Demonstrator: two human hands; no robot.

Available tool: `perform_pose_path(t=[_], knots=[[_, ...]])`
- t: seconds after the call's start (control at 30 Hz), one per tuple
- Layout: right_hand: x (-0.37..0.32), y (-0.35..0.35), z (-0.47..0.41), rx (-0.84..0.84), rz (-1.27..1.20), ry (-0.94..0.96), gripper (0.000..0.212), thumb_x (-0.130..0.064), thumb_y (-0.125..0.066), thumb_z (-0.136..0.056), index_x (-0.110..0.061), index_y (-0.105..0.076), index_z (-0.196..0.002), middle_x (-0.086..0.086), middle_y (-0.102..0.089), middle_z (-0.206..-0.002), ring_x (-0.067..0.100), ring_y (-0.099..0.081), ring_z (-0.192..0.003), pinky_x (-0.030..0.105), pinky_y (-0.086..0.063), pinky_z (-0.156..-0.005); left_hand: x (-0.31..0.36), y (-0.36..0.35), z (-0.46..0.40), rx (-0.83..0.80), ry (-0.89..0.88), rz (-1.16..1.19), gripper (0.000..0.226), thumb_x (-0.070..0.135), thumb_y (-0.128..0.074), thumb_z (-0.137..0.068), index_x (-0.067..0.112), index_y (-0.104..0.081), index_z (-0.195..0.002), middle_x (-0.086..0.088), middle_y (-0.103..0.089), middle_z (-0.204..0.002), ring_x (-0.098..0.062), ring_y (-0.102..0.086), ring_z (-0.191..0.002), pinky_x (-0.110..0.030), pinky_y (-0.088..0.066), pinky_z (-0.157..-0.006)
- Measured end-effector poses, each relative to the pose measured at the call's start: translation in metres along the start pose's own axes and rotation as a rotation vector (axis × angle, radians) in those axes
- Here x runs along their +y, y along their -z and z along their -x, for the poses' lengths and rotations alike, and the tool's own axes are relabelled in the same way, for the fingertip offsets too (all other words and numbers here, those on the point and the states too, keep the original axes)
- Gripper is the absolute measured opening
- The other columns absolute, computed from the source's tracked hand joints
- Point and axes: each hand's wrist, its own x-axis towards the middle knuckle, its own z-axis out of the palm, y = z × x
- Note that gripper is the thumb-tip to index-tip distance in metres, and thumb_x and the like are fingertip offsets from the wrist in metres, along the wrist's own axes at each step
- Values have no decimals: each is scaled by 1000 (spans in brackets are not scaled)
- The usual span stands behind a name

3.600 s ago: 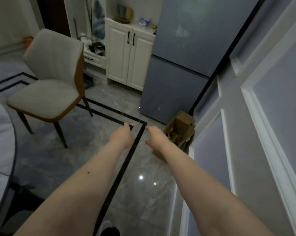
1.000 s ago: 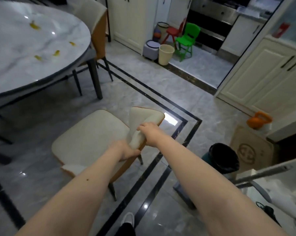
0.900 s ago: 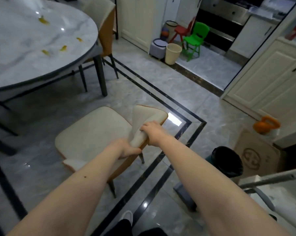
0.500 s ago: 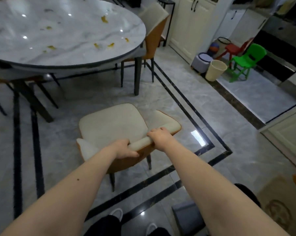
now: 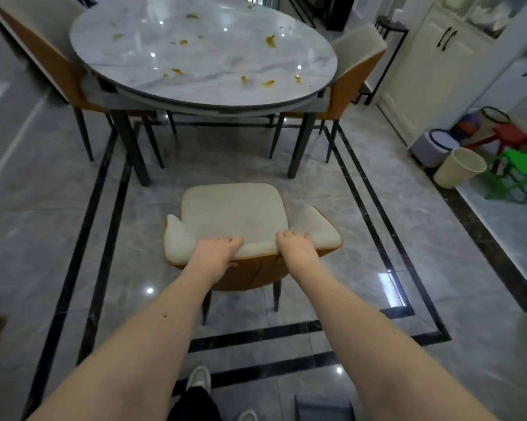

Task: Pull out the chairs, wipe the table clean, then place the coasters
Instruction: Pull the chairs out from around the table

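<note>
A person stands behind a cream-cushioned chair (image 5: 235, 217) with an orange shell, looking down over its backrest. The left hand (image 5: 215, 253) grips the top edge of the backrest, fingers curled over the front and thumb tucked at the orange back. The right hand (image 5: 295, 249) holds the same edge just beside it, fingers wrapped over the padding. Both grips are narrow, closed round the backrest rim.

The chair stands on the grey tiled floor (image 5: 408, 238), apart from the round marble bench (image 5: 165, 34), with its seat facing the bench's near edge. Small yellow-orange scraps (image 5: 270, 41) lie scattered across the bench top. Two more chairs of the same kind stay tucked in: one at the left side (image 5: 34, 56) and one at the right side (image 5: 358, 68), both touching or nearly touching the bench rim.

To the right, near white cabinets (image 5: 432, 71), sit a cream waste bin (image 5: 459, 168), a small grey stool (image 5: 436, 147), a green plastic chair (image 5: 520, 171) and a red one (image 5: 511, 133). Light shoes (image 5: 199, 378) show at the bottom edge, between the forearms.
</note>
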Motion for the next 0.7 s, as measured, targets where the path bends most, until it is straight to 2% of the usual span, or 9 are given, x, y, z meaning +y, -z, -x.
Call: perform_pose_path(t=[0.27, 0.4, 0.7], knots=[[5, 16, -49, 27, 16, 25, 40, -16, -59, -88, -11, -43, -124, 9, -55, -120, 31, -53, -112, 47, -37, -95, -28, 9, -50, -42, 16, -13, 34, 38, -53, -92, 22, -40, -120, -2, -57, -117, -25, -57, -107, -36, -43, -82], [5, 28, -84, 40, 29, 44, 41, -16, -60, -89, -11, -43, -126, 10, -56, -121, 30, -52, -112, 45, -39, -92, -54, 15, -79, -13, 3, 2, 32, 38, -54, -91, 25, -40, -117, 0, -59, -115, -23, -57, -105, -36, -44, -85], [17, 67, -190, -7, 26, -11, 42, -18, -62, -87, -13, -45, -125, 9, -56, -123, 29, -53, -113, 47, -38, -99, -106, 40, -172, 27, -29, 52, 33, 36, -54, -91, 25, -41, -120, -1, -58, -117, -23, -56, -106, -34, -42, -84]])
